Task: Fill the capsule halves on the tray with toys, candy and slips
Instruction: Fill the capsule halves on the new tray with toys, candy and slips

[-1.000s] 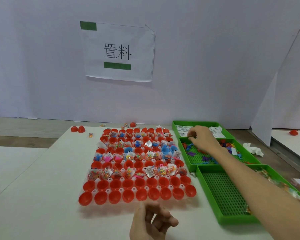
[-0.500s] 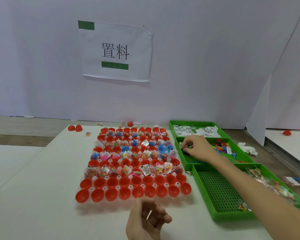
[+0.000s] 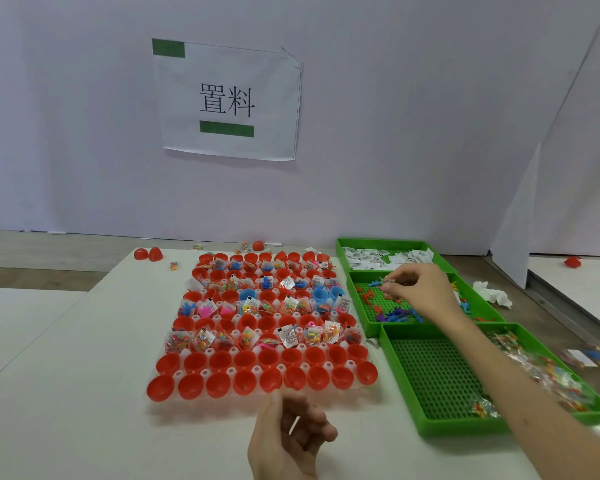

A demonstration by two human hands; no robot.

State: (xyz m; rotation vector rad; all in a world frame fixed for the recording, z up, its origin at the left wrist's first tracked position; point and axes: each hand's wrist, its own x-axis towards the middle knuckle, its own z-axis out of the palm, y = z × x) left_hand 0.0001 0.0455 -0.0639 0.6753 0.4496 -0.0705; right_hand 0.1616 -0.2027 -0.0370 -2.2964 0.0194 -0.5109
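Paper sign (image 3: pixel 227 102) on the wall (image 3: pixel 413 133); crumpled tissue (image 3: pixel 492 294) far right.

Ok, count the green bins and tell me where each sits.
3, in a row right of the capsule tray: the far bin holds slips, the middle bin holds toys, under the right hand, the near bin holds candy packets. None seem hidden.

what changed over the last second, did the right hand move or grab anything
The right hand drew back from the slip bin to over the toy bin, and it now pinches a small piece; what kind is too small to tell. The left hand stayed loosely curled near the capsule tray, holding nothing, and the tray's filling looks unchanged.
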